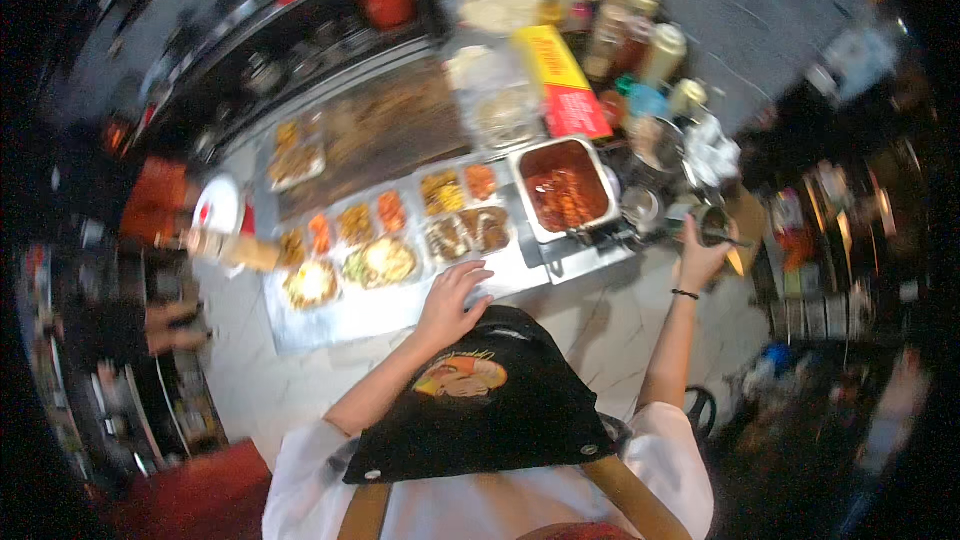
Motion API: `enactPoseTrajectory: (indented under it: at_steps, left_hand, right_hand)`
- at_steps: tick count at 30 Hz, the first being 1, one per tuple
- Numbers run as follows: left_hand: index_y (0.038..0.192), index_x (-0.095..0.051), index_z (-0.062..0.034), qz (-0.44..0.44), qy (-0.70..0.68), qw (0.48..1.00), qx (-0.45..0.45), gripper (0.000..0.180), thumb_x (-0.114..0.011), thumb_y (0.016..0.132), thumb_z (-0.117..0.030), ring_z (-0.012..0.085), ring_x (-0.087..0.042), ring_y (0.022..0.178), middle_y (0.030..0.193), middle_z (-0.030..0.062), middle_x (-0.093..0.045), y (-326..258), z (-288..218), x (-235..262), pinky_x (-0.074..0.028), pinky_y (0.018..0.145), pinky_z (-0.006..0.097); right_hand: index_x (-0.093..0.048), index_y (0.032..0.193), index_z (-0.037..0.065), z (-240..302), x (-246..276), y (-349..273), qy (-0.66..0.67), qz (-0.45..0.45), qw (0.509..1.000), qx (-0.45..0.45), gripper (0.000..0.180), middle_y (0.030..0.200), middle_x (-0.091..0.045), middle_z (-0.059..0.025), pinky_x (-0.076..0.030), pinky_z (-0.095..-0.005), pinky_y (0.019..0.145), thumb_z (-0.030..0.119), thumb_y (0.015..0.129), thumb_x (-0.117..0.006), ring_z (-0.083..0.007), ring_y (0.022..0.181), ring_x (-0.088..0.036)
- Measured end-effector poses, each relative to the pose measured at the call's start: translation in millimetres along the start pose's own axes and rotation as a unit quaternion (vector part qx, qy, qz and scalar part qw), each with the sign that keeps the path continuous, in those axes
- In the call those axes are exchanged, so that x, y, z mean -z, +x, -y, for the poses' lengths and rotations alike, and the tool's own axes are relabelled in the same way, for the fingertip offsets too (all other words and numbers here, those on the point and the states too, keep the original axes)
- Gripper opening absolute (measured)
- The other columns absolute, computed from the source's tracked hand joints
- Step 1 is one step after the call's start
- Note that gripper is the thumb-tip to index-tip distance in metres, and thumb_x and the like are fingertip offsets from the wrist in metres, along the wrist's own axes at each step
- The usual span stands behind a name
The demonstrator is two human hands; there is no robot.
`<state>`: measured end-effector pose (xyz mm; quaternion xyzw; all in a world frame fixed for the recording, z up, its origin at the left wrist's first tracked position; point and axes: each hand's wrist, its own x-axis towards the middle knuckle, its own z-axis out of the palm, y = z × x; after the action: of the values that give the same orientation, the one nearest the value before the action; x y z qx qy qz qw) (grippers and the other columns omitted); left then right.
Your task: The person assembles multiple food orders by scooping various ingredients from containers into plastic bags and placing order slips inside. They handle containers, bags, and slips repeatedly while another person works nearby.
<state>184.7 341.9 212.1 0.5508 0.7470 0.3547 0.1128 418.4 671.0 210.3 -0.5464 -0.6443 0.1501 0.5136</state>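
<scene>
My left hand (458,300) is open, fingers loosely stretched, at the near edge of the metal work surface (335,325). Just beyond it lie clear compartment trays with food; the nearest tray (468,232) holds brown, white-streaked food below yellow and orange portions. Out to the right, my right hand (703,258) is closed round the side of a small dark round container (714,224). Blur hides what is inside it; a dark handle-like piece juts from its right side. Left of that hand stands a square metal pan (562,192) of chunky red sauce.
A wooden board (385,115) lies behind the trays. Squeeze bottles (663,55) and a yellow-and-red box (562,85) crowd the back right. Crumpled foil (712,150) sits beyond my right hand. At far left, another person's arm (235,248) reaches toward the trays near a white plate (219,202).
</scene>
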Motion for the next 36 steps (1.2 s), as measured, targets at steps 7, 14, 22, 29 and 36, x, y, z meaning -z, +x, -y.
enactPoseTrajectory:
  at_steps: [7,14,22,29,36]
  left_hand:
    - [0.097,-0.060,-0.0064,-0.015,-0.007,0.992,0.123,0.019,-0.062,0.080,-0.016,0.0300,-0.054,0.102,0.106,0.0105,-0.059,-26,-2,-3,-0.042,0.087,0.039]
    - [0.096,-0.059,-0.0058,-0.007,-0.011,0.989,0.149,0.018,-0.061,0.081,-0.016,0.0315,-0.054,0.100,0.103,0.0115,-0.059,-28,19,7,-0.043,0.085,0.040]
    - [0.099,-0.060,-0.0066,-0.104,-0.025,0.974,0.199,0.022,-0.066,0.078,-0.011,0.0313,-0.057,0.094,0.098,0.0121,-0.061,-75,59,49,-0.046,0.082,0.037]
    - [0.102,-0.060,-0.0056,-0.116,-0.058,0.957,0.260,0.022,-0.062,0.083,-0.018,0.0341,-0.057,0.095,0.101,0.0149,-0.061,-85,93,92,-0.046,0.081,0.038]
    - [0.101,-0.061,-0.0051,-0.197,-0.074,0.927,0.310,0.022,-0.063,0.082,-0.015,0.0311,-0.057,0.096,0.102,0.0138,-0.062,-117,125,127,-0.044,0.085,0.037]
  right_hand:
    - [-0.029,0.131,-0.002,-89,-61,10,-0.049,0.064,0.995,-0.058,0.089,0.125,-0.045,-0.0227,-0.038,-0.0412,0.096,0.035,0.067,-0.080,-0.0360,0.115,-0.046]
    - [-0.012,0.140,-0.003,-92,-61,-2,-0.060,0.193,0.979,0.014,0.106,0.143,-0.022,-0.0247,-0.024,-0.0422,0.107,0.035,0.067,-0.079,-0.0374,0.131,-0.024]
    - [-0.040,0.129,-0.003,47,13,32,-0.216,0.272,0.937,-0.045,0.069,0.128,-0.044,-0.0226,-0.038,-0.0373,0.096,0.021,0.073,-0.074,-0.0317,0.114,-0.045]
    - [-0.057,0.099,-0.007,170,-198,1,-0.072,0.399,0.890,0.207,0.041,0.092,-0.062,-0.0264,-0.048,-0.0392,0.076,0.030,0.082,-0.061,-0.0366,0.086,-0.062]
    - [-0.063,0.086,-0.004,145,-327,-12,-0.292,0.414,0.862,-0.025,0.034,0.093,-0.062,-0.0264,-0.049,-0.0444,0.077,0.028,0.076,-0.064,-0.0365,0.093,-0.061]
